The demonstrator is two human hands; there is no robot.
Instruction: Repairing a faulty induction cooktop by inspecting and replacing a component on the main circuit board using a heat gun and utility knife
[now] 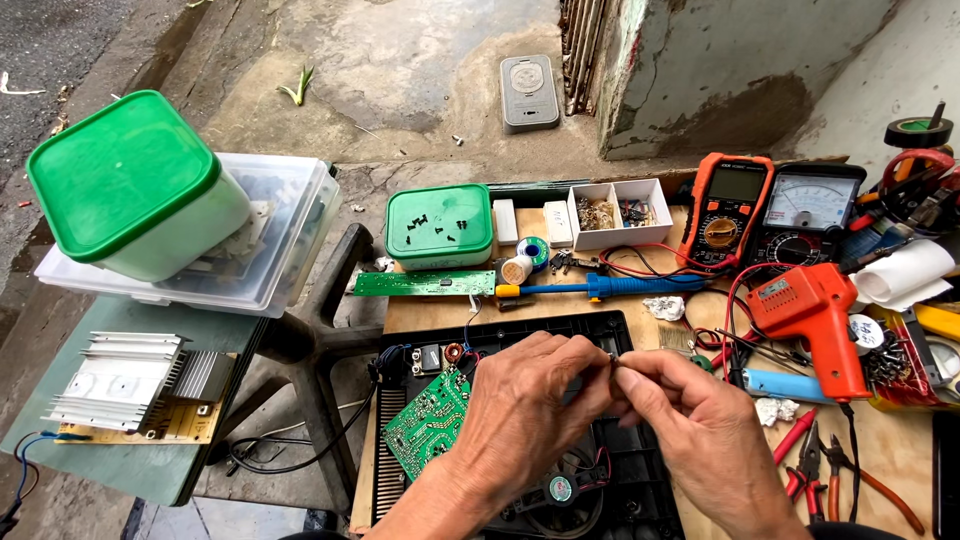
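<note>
At centre frame, the left hand and right hand meet, fingertips pinched together on a tiny part, perhaps a screw. They work above the opened black appliance casing and its green circuit board on the table.

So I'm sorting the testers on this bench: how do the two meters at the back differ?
The orange multimeter has an orange casing and a blank rectangular digital screen; the black multimeter has a dark casing and a white needle scale. The orange one sits left, nearer the white parts box. Both have a round selector dial and lie face up, side by side.
</note>
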